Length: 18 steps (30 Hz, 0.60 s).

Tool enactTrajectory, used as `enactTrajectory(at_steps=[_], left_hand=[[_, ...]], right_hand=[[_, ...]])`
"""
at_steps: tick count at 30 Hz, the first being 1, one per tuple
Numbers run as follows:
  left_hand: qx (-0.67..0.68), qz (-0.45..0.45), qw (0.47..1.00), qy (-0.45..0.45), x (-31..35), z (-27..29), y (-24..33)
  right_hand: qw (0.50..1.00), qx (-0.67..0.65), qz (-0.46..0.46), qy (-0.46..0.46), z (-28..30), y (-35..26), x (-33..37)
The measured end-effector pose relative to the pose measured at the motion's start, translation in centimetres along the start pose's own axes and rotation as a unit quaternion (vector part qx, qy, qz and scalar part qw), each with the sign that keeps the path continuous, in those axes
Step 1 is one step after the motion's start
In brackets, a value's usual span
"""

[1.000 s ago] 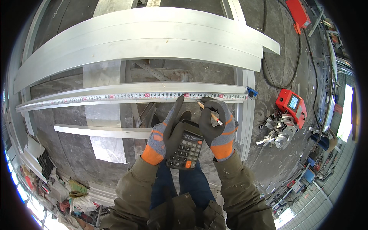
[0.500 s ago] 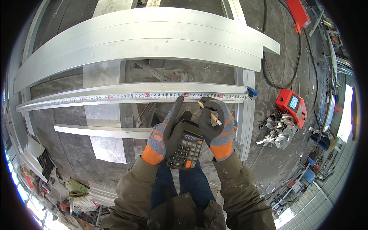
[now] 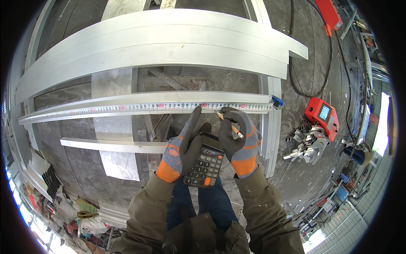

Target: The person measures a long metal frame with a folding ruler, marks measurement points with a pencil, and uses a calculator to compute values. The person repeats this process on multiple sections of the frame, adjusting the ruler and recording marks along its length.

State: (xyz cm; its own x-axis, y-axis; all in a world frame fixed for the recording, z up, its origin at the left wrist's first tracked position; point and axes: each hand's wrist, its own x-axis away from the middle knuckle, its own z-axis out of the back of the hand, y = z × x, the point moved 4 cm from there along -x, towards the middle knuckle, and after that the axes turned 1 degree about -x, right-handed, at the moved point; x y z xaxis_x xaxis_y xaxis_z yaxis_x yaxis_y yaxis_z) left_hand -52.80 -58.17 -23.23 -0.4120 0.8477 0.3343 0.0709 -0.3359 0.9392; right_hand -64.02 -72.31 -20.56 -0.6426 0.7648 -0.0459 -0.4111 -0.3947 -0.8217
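Observation:
My left hand (image 3: 186, 149), in a grey, orange and black work glove, grips a dark calculator (image 3: 204, 171) with one orange key. Its index finger stretches up to the lower edge of a tape measure (image 3: 146, 106). The tape's blade lies along a long silver metal profile (image 3: 152, 98), and its blue case (image 3: 277, 102) sits at the right end. Between the gloved fingers of my right hand (image 3: 241, 142) is a pencil (image 3: 238, 133), its tip just below the tape.
Wide pale metal bars (image 3: 169, 38) lie beyond the profile on a frame (image 3: 270, 127). A shorter bar (image 3: 110, 145) rests nearer on the left. To the right, a red machine with a screen (image 3: 323, 114) stands beside a heap of metal offcuts (image 3: 311, 144). A black cable (image 3: 296, 84) curves behind it.

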Motion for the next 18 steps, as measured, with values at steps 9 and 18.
enactTrajectory(at_steps=[9,18], left_hand=[[0.007,0.039,0.999,-0.012,0.3,0.0,0.0],[-0.023,0.017,0.999,0.039,0.1,-1.1,0.6]], right_hand=[[0.998,0.022,-0.054,0.013,2.8,-1.9,2.2],[0.963,-0.100,-0.246,0.048,6.0,1.0,10.9]])
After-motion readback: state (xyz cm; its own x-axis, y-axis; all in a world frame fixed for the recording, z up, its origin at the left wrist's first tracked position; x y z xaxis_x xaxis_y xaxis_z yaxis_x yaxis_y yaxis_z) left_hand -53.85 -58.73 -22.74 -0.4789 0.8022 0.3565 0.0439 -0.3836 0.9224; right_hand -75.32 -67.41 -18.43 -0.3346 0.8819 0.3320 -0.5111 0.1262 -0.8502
